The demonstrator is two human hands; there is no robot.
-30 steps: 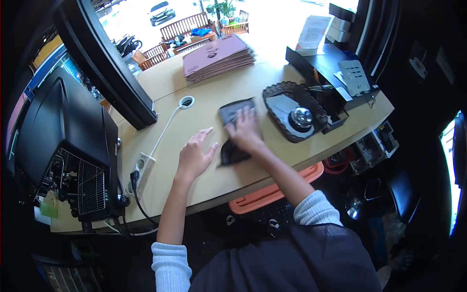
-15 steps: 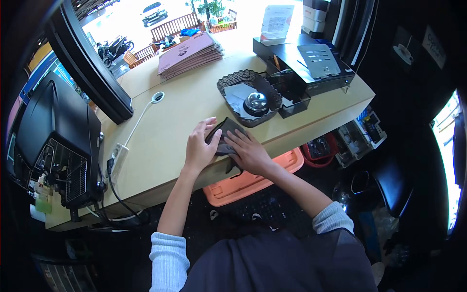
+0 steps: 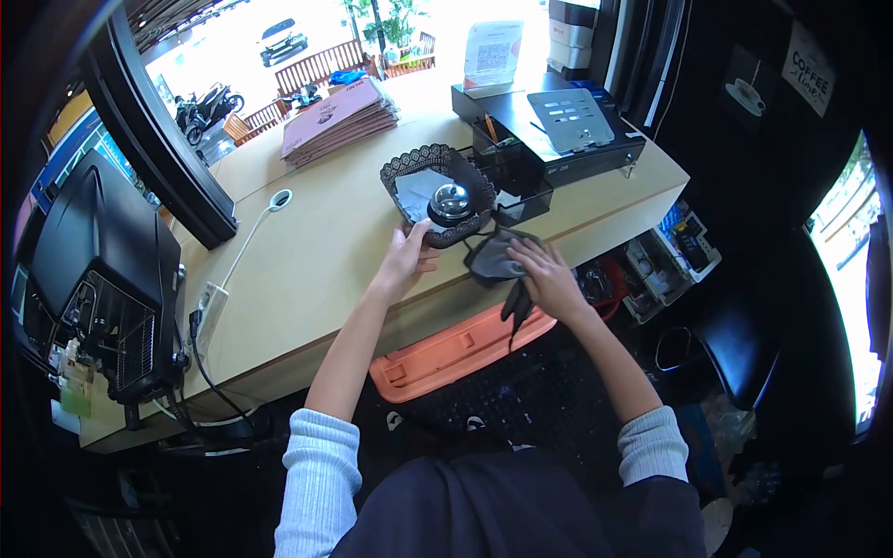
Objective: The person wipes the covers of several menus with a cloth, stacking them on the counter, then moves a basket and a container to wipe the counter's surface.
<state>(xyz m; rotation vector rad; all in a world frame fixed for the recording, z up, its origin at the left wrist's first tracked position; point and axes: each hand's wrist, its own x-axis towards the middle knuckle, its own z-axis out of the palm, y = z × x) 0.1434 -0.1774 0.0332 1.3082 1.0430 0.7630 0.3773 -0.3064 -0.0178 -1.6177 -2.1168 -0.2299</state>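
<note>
A dark lace-patterned basket (image 3: 393, 170) stands on the counter, holding a silver call bell (image 3: 450, 199) and folded pale papers (image 3: 419, 189). My left hand (image 3: 404, 263) is at the basket's near left corner, its thumb over the rim and its fingers curled beneath. To the right, my right hand (image 3: 551, 281) grips a dark grey cloth (image 3: 491, 258) just off the counter's front edge. Strap-like dark ends dangle from the cloth.
Behind the basket are a pink stack of folders (image 3: 335, 121), a black cash drawer (image 3: 567, 153) and a sign stand (image 3: 493, 56). A black oven (image 3: 112, 260) and power strip (image 3: 212, 299) sit left. An orange lid (image 3: 456, 353) lies below the counter.
My left hand has left the cloth and moved to the basket's rim. My right hand has lifted the cloth off the counter edge and carried it right. The view has shifted slightly.
</note>
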